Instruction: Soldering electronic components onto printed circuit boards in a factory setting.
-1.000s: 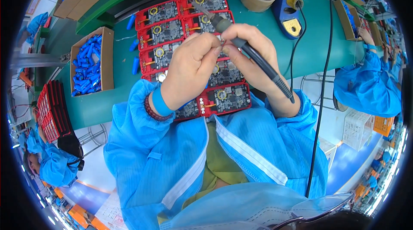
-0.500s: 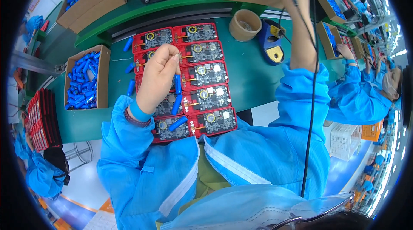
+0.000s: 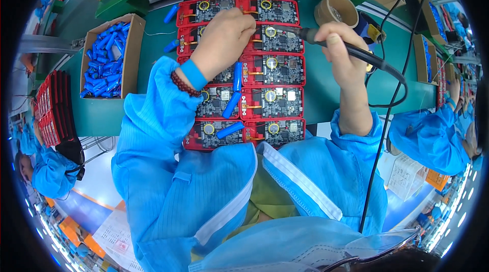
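Note:
My right hand (image 3: 344,58) grips a soldering iron (image 3: 362,55) by its dark handle, the tip pointing left over a circuit board in a red case (image 3: 277,44), second row from the far end. Whether the tip touches the board I cannot tell. My left hand (image 3: 224,40) is bent over the seam between the two columns of red cases, fingers pinched together; what they hold, if anything, is hidden. Blue cylindrical cells (image 3: 238,76) lie along the left column's nearer cases. Each visible board carries a round part ringed in yellow.
A cardboard box (image 3: 131,58) of blue cells stands at the left, with loose cells (image 3: 171,13) beside the cases. Beyond my right hand are a round brown pot (image 3: 326,11) and the soldering iron stand (image 3: 373,33). Black cables (image 3: 392,94) hang at the right. Co-workers sit further right.
My right hand has come down from the upper right with the soldering iron to the boards. My left hand has moved slightly away from me and right. The whole view has shifted.

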A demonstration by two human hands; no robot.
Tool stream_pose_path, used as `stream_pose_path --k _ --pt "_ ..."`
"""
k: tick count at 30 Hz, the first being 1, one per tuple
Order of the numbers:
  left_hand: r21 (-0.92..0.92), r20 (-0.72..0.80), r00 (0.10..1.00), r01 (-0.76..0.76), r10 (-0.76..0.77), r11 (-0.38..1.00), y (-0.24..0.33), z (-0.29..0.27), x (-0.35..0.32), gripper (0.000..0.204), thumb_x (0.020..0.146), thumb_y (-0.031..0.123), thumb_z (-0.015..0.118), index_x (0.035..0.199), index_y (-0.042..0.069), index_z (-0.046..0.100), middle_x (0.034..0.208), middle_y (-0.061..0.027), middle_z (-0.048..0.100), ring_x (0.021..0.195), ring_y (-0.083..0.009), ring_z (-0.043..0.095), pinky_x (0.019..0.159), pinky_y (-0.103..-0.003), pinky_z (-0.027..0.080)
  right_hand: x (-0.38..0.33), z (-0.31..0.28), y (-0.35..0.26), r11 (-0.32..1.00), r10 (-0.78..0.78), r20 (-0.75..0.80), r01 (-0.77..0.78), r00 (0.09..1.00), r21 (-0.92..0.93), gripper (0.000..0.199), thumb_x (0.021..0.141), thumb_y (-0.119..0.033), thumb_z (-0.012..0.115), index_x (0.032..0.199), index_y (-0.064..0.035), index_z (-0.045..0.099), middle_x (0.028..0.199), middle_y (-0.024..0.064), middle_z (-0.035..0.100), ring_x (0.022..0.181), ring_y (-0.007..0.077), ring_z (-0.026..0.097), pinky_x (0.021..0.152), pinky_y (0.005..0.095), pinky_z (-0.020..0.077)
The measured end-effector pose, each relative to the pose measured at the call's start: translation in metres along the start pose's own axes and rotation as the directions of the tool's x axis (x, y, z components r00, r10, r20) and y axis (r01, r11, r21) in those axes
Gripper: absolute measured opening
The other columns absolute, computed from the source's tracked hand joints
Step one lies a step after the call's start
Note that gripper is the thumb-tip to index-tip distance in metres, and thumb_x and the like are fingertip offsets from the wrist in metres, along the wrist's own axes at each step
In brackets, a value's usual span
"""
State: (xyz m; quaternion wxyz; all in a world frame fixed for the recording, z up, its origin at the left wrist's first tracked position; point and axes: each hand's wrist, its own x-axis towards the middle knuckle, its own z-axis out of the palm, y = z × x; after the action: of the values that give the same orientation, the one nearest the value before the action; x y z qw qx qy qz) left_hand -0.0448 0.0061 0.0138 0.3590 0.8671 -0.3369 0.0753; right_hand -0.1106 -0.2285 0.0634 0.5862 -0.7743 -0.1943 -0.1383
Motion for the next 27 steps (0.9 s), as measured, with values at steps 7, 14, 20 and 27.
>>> stream_pose_path --k 7,14,20,27 --pt "0.141 0.035 0.999 -0.028 0.023 0.99 -0.008 0.007 0.008 0.008 0.081 0.012 0.058 0.082 0.006 0.063 0.078 -0.0124 0.057 0.079 -0.0328 0.054 0.072 -0.043 0.045 0.001 0.012 0.02 0.999 0.017 0.041 -0.016 0.999 -0.035 0.018 0.09 -0.015 0.056 0.087 0.001 0.062 0.08 0.0079 0.063 0.071 0.0133 0.057 0.064 0.0255 0.0453" --pt "0.177 0.03 0.999 -0.035 0.03 0.984 -0.011 0.012 0.007 0.007 0.081 0.01 0.058 0.082 0.004 0.061 0.078 -0.0123 0.054 0.08 -0.0323 0.051 0.072 -0.042 0.042 0.001 0.016 0.024 0.999 0.034 0.057 -0.033 0.998 -0.026 0.019 0.091 -0.016 0.055 0.088 0.0011 0.062 0.081 0.0077 0.064 0.074 0.0137 0.058 0.067 0.0258 0.0461" --pt "0.186 0.025 0.999 -0.03 0.026 0.982 -0.009 0.012 0.008 0.007 0.081 0.009 0.057 0.082 0.004 0.061 0.079 -0.012 0.055 0.08 -0.0324 0.051 0.073 -0.042 0.042 0.001 0.016 0.027 0.998 0.056 0.057 -0.055 0.997 -0.019 0.019 0.091 -0.017 0.056 0.089 0.0009 0.062 0.081 0.0075 0.064 0.074 0.0137 0.058 0.067 0.0257 0.0461" --pt "0.197 0.023 0.998 -0.056 0.052 0.979 -0.011 0.012 0.007 0.006 0.081 0.01 0.058 0.082 0.004 0.061 0.079 -0.0117 0.055 0.08 -0.0325 0.051 0.072 -0.042 0.042 0.001 0.015 0.026 0.997 0.009 0.08 -0.002 0.997 -0.08 0.018 0.091 -0.017 0.056 0.089 0.0005 0.063 0.081 0.0076 0.064 0.073 0.0133 0.058 0.066 0.0256 0.046"
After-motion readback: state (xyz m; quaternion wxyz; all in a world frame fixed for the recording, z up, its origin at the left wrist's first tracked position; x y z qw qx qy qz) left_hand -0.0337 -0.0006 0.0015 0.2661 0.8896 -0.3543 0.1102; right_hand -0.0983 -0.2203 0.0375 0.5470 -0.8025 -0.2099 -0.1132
